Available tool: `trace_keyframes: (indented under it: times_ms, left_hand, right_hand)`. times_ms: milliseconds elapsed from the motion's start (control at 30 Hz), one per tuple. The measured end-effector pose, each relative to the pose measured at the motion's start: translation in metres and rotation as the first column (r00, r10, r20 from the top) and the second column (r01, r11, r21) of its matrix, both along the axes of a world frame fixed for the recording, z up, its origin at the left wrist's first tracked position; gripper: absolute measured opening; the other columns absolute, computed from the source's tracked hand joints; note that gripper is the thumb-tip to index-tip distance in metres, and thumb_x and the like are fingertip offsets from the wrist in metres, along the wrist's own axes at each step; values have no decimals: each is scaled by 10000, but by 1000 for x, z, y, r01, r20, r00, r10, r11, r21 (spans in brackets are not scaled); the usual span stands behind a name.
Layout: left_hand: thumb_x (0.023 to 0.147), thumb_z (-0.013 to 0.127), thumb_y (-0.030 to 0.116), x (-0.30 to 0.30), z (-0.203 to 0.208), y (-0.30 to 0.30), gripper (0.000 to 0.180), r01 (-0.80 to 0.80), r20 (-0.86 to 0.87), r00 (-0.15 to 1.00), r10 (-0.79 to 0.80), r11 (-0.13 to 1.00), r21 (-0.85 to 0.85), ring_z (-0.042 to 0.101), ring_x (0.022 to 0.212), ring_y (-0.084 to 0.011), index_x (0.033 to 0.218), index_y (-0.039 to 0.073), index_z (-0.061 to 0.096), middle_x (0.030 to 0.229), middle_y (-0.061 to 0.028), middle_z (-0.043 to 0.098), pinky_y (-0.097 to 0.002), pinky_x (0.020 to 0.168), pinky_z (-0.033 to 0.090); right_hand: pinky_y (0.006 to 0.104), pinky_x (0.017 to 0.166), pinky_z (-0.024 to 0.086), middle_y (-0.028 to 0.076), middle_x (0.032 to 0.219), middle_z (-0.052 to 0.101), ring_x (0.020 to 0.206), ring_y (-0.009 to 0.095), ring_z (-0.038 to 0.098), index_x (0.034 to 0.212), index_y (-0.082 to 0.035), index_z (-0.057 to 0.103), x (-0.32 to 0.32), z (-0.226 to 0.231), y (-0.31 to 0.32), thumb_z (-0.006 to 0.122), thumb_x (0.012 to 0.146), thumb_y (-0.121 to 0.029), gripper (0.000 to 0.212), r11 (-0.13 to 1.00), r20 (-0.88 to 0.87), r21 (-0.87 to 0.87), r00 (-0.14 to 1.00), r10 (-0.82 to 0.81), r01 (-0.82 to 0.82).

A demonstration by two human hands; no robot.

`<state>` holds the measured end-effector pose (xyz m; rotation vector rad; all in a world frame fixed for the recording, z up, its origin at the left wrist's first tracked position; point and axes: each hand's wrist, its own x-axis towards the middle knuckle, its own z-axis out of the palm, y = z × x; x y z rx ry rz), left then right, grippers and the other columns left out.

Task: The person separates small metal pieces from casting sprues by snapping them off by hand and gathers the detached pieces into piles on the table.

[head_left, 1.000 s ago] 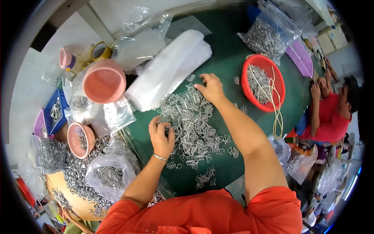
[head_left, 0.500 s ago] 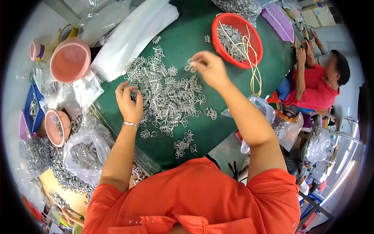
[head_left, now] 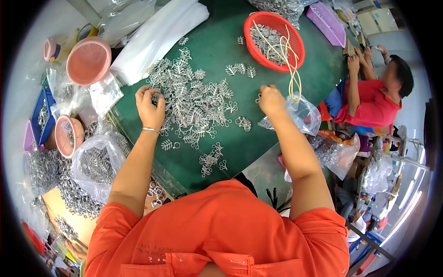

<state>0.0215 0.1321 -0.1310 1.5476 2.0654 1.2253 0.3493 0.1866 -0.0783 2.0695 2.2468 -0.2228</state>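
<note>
A heap of silver fishbone-shaped metal pieces with ring ends [head_left: 194, 101] covers the middle of the green table [head_left: 221, 37]. At its left edge, my left hand [head_left: 150, 110] is closed, fingers curled over metal pieces partly hidden beneath them. My right hand [head_left: 272, 100] is to the right of the heap, by a clear plastic bag [head_left: 302, 115]. Its fingers are pinched on a small silver metal piece [head_left: 258, 98], mostly hidden. Three fishbone pieces [head_left: 240, 69] lie in a row beyond it. Small clusters of pieces [head_left: 211, 159] lie nearer me.
A red basket [head_left: 300, 55] with metal parts and a pale cord stands at the far right, beside a purple tray [head_left: 326, 24]. White plastic sheeting [head_left: 161, 37] lies far left. Pink baskets [head_left: 89, 61] and a bag of parts [head_left: 99, 168] line the left. Another person [head_left: 369, 92] works at right.
My right hand has moved right and toward me, away from the heap's edge. The row of three pieces now shows where it was. My left hand stays at the heap.
</note>
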Motion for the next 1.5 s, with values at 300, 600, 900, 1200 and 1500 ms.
trace_keyframes:
  times_ms: [300, 600, 900, 1200, 1500]
  left_hand:
    - [722, 638, 106, -8, -7, -1, 179, 9, -29, 1000, -7, 996, 86, 507, 1018, -294, 889, 59, 598, 1081, -116, 548, -372, 876, 404]
    - [701, 656, 58, 12, 36, -73, 184, 84, -84, 994, -74, 989, 119, 565, 904, -281, 872, 62, 589, 914, -105, 599, -344, 751, 447]
    - [595, 783, 173, 102, 32, -185, 710, 474, 54, 858, -512, 744, -470, 543, 914, -326, 1205, 41, 445, 1088, -135, 460, -358, 762, 492]
    - [699, 730, 214, 107, 34, -174, 503, 223, 108, 974, -200, 927, -301, 535, 885, -355, 1082, 24, 466, 1022, -162, 476, -383, 731, 482]
    - [732, 653, 17, 96, 18, -152, 236, 82, -7, 996, -84, 988, -133, 557, 779, -322, 949, 11, 558, 929, -134, 536, -359, 673, 482]
  right_hand:
    - [390, 803, 452, 100, 1032, 546, 957, 305, 518, 946, -50, 611, -11, -12, -86, 670, 695, -80, 259, 879, -460, 150, 755, 467, -452]
    - [410, 871, 408, 117, 1106, 527, 1016, 319, 498, 969, -32, 582, 3, -26, -111, 664, 716, -140, 287, 800, -481, 287, 642, 597, -528]
    - [403, 994, 329, 92, 1324, 408, 1224, 283, 363, 1195, -60, 492, -30, -44, -143, 715, 679, -302, 612, 483, -620, 101, 325, 714, -870]
    - [403, 793, 422, 124, 1015, 529, 916, 317, 516, 1007, -12, 560, -59, -41, -101, 670, 744, -236, 363, 718, -569, 333, 477, 670, -611]
    - [367, 671, 485, 121, 849, 594, 762, 306, 580, 883, 0, 595, -46, -31, -107, 609, 767, -57, 130, 811, -708, 220, 483, 515, -542]
